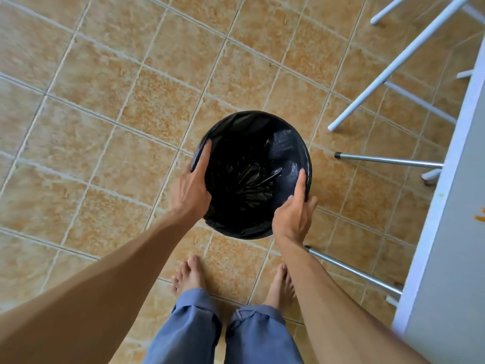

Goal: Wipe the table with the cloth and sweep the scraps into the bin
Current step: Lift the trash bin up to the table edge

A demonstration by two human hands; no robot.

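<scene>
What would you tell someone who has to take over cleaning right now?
Left hand and right hand: each has a grip on the rim of the bin, on opposite sides.
Bin: lined with a black bag, over the tiled floor, beside the white table. No scraps can be made out inside.
Table: orange scraps lie near its edge.
Cloth: not in view.
Done: bin fetched, it seems.
Left: probably set the bin by the table edge, find the cloth, wipe, sweep the scraps in.

My arms are bare to past the elbow, no sleeves showing. I wear loose blue trousers (pixel 223 334), cuffs gathered, and my feet (pixel 189 275) are bare.
</scene>
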